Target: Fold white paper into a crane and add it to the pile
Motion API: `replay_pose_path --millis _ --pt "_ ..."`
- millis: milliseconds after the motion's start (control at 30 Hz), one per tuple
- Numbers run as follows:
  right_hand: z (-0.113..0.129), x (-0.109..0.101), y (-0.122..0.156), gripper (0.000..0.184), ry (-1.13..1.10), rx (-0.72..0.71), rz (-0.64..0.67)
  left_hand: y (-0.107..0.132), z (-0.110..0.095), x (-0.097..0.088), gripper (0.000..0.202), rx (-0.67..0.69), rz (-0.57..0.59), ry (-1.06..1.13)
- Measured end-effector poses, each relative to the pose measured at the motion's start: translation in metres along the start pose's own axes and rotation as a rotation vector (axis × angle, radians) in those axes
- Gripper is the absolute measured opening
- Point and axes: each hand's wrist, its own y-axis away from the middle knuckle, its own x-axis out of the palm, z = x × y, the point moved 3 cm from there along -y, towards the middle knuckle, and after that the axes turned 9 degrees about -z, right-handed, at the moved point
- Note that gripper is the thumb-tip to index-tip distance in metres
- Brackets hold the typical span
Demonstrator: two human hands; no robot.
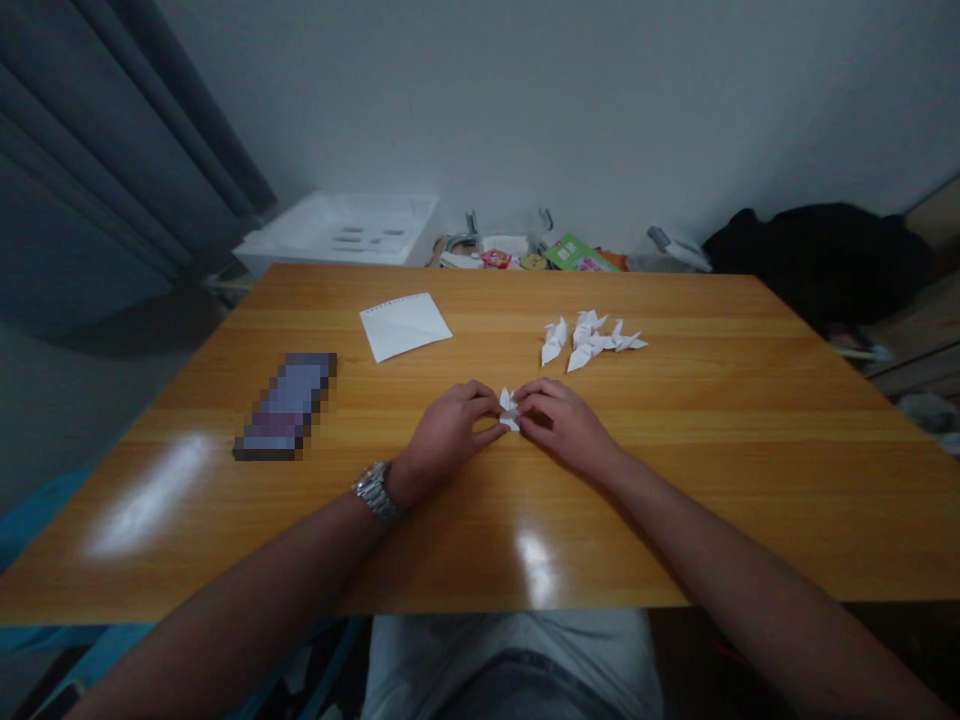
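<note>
Whole lower frame: surface (675, 480) orange-brown wood, fine lengthwise grain, pale glare patches lower left and lower centre.
Centre: folded paper (509, 410) white.
Right of centre: paper figures (592, 340) white, plain.
Upper centre: sheet (405, 325) white, faint dotted line along top edge.
Lower centre: wristwatch (375, 492) silver.
Upper left: curtain (90, 150) dark blue-grey, vertical pleats.
Upper right: bag (825, 255) black.
Top centre: packet (577, 252) green.

Pale grey wall (525, 100) across upper frame, plain. Dark grey curtain (90, 150) hangs in folds at upper left. Orange-brown wooden table (750, 450) fills centre; two light reflections on glossy top, lower left and lower centre. White plastic box (337, 230) behind table's far left corner. Black bundle (817, 255) near right edge. Room dim.
</note>
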Motion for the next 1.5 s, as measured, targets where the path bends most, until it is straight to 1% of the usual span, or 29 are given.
replay_pose_path --millis 100,200,333,467,633,767,900,1000,1100,1200,1300,1400,1500 --pt "0.002 -0.001 0.000 0.010 -0.015 -0.027 0.021 0.002 -0.001 -0.001 0.014 0.017 0.026 -0.023" --pt "0.004 -0.002 0.001 0.011 -0.049 -0.086 0.069 0.003 -0.003 -0.002 0.015 0.045 0.037 -0.063" --pt "0.005 -0.004 0.003 0.011 -0.037 -0.140 0.107 0.003 -0.008 -0.003 0.016 0.077 0.060 -0.136" --pt "0.005 -0.003 0.004 0.011 0.043 -0.187 0.128 0.003 -0.011 -0.007 0.019 0.125 0.088 -0.217" --pt "0.003 -0.003 0.006 0.016 0.166 -0.232 0.161 0.008 -0.013 -0.008 0.024 0.243 0.156 -0.270" --pt "0.005 -0.007 0.008 0.019 0.232 -0.256 0.183 0.012 -0.021 -0.011 0.030 0.300 0.148 -0.343" --pt "0.012 -0.012 0.007 0.019 0.251 -0.231 0.208 0.013 -0.031 -0.012 0.030 0.329 0.176 -0.401" --pt "0.015 -0.015 0.007 0.019 0.245 -0.221 0.223 0.014 -0.036 -0.012 0.030 0.341 0.178 -0.444" --pt "0.012 -0.016 0.008 0.020 0.238 -0.221 0.227 0.015 -0.037 -0.013 0.030 0.340 0.172 -0.471" --pt "0.004 -0.016 0.008 0.023 0.240 -0.219 0.231 0.015 -0.032 -0.014 0.032 0.329 0.164 -0.473" --pt "-0.001 -0.014 0.009 0.031 0.278 -0.226 0.232 0.013 -0.025 -0.016 0.041 0.288 0.147 -0.477" --pt "0.001 -0.013 0.009 0.035 0.307 -0.239 0.232 0.011 -0.021 -0.018 0.043 0.259 0.126 -0.457" --pt "0.005 -0.012 0.009 0.034 0.325 -0.225 0.222 0.010 -0.024 -0.019 0.043 0.270 0.139 -0.399"
